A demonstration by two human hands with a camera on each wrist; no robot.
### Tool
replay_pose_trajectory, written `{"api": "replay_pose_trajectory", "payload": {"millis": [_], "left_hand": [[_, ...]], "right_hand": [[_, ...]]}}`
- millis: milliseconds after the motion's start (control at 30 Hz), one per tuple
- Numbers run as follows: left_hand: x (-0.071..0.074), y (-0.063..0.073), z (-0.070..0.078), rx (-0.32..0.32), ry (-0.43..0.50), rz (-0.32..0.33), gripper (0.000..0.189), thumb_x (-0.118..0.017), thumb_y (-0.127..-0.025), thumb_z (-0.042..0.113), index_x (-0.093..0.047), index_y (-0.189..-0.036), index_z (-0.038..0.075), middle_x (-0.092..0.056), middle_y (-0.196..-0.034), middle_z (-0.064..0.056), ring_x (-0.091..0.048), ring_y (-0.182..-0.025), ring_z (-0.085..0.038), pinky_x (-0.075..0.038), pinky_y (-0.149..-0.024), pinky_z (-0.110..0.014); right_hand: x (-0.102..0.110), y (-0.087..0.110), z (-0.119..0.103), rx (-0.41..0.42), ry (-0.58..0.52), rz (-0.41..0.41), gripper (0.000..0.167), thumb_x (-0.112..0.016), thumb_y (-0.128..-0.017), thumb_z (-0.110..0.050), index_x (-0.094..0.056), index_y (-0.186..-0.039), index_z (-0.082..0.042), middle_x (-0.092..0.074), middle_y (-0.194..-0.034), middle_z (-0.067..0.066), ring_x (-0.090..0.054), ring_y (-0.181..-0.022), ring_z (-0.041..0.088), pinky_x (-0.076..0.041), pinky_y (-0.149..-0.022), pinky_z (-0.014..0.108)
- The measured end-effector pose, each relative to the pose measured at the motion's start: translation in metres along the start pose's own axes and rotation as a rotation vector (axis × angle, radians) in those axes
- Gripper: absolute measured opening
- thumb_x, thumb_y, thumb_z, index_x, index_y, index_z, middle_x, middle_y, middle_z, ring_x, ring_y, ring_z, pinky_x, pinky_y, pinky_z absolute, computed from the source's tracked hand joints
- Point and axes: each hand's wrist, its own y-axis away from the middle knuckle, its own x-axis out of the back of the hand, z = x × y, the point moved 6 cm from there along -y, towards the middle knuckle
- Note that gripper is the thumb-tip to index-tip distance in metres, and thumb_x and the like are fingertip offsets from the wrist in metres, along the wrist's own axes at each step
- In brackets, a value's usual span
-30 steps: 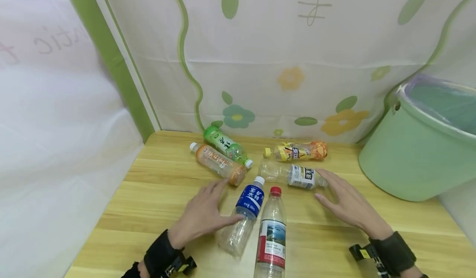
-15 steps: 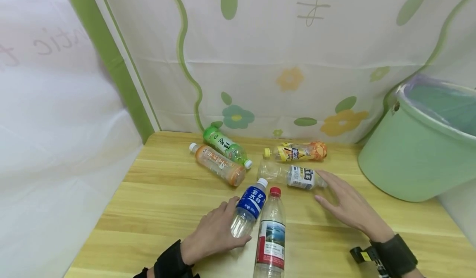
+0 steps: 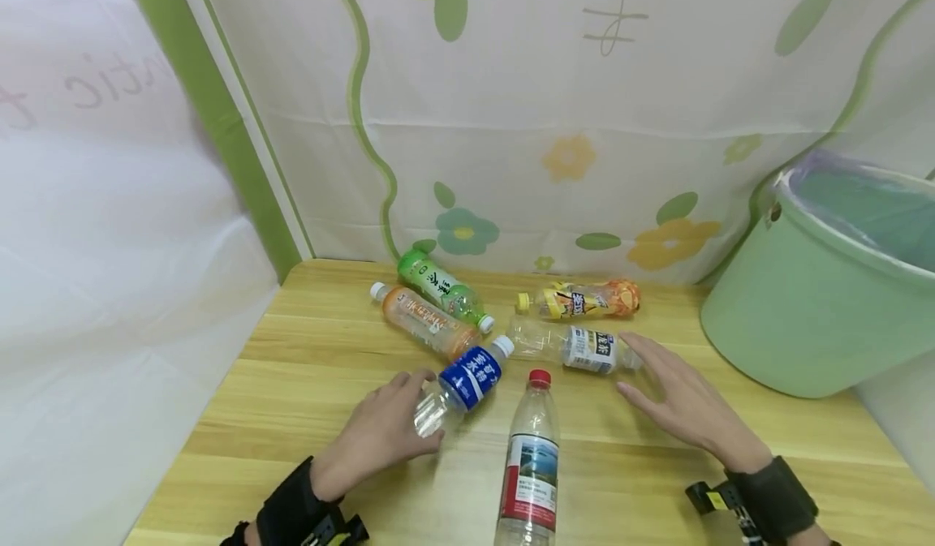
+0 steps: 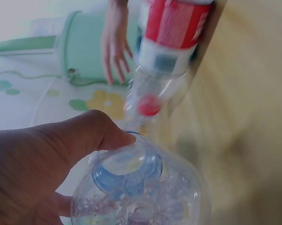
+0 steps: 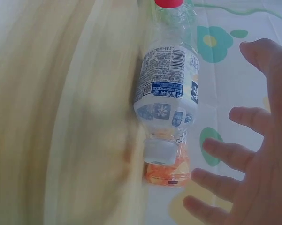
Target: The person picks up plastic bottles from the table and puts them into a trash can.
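Observation:
My left hand (image 3: 383,428) grips a clear plastic bottle with a blue label (image 3: 471,377) near its base. Its white cap points up and to the right, close to the orange-labelled bottle (image 3: 427,319). In the left wrist view the thumb lies along the edge of the bottle's clear bottom (image 4: 141,192). My right hand (image 3: 682,400) is held with fingers spread beside a white-labelled bottle (image 3: 590,350), holding nothing; the right wrist view shows a gap between the fingers and that bottle. A red-capped bottle (image 3: 532,465) lies between the hands.
A green-labelled bottle (image 3: 441,286) lies behind the orange-labelled one. At the back lies a yellow-capped bottle (image 3: 580,298). A light green bin (image 3: 811,303) with a clear liner stands at the right, on the wooden table (image 3: 292,367). A floral curtain (image 3: 497,83) hangs behind.
My left hand has closed round the blue-labelled bottle and shifted it to the left, away from the red-capped bottle, tilting it further rightward. My right hand has stayed in place.

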Motion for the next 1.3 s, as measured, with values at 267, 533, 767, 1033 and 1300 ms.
{"api": "replay_pose_trajectory", "payload": {"millis": [267, 533, 767, 1033, 1300], "left_hand": [[0.035, -0.021, 0.01, -0.081, -0.102, 0.152, 0.076, -0.09, -0.073, 0.027, -0.057, -0.138, 0.008, -0.063, -0.114, -0.012, -0.064, -0.089, -0.028, -0.056, -0.063, -0.039], [0.024, -0.045, 0.033, -0.199, -0.137, 0.143, 0.077, -0.089, -0.076, 0.022, -0.055, -0.144, 0.012, -0.06, -0.124, -0.012, -0.061, -0.106, -0.035, -0.057, -0.073, -0.049], [0.013, -0.057, 0.052, -0.25, -0.155, 0.127, 0.079, -0.088, -0.077, 0.022, -0.053, -0.147, 0.013, -0.057, -0.129, -0.014, -0.058, -0.111, -0.035, -0.057, -0.072, -0.046], [0.004, -0.061, 0.073, -0.326, -0.24, 0.158, 0.075, -0.086, -0.08, 0.03, -0.053, -0.146, 0.018, -0.059, -0.125, -0.009, -0.058, -0.111, -0.03, -0.053, -0.086, -0.05], [-0.006, -0.06, 0.084, -0.377, -0.24, 0.156, 0.074, -0.084, -0.081, 0.027, -0.053, -0.147, 0.018, -0.057, -0.123, -0.007, -0.056, -0.106, -0.026, -0.053, -0.078, -0.039]], "right_hand": [[0.006, -0.004, -0.007, 0.02, -0.009, 0.032, 0.079, -0.072, -0.096, -0.038, -0.033, -0.161, -0.017, -0.037, -0.157, 0.019, -0.038, -0.138, 0.046, -0.032, -0.103, 0.071], [0.011, -0.011, -0.016, 0.073, -0.005, 0.064, 0.088, -0.077, -0.092, -0.041, -0.028, -0.163, -0.023, -0.035, -0.159, 0.016, -0.037, -0.139, 0.044, -0.033, -0.103, 0.07], [0.02, -0.017, -0.031, 0.15, 0.009, 0.143, 0.097, -0.084, -0.084, -0.037, -0.028, -0.163, -0.02, -0.033, -0.161, 0.01, -0.036, -0.141, 0.042, -0.034, -0.103, 0.069], [0.023, -0.023, -0.045, 0.212, 0.048, 0.165, 0.102, -0.087, -0.079, -0.039, -0.032, -0.161, -0.015, -0.034, -0.161, 0.008, -0.035, -0.142, 0.039, -0.035, -0.106, 0.065], [0.021, -0.028, -0.051, 0.275, 0.066, 0.174, 0.102, -0.087, -0.076, -0.045, -0.037, -0.159, -0.013, -0.034, -0.161, 0.01, -0.035, -0.142, 0.039, -0.035, -0.105, 0.066]]}}
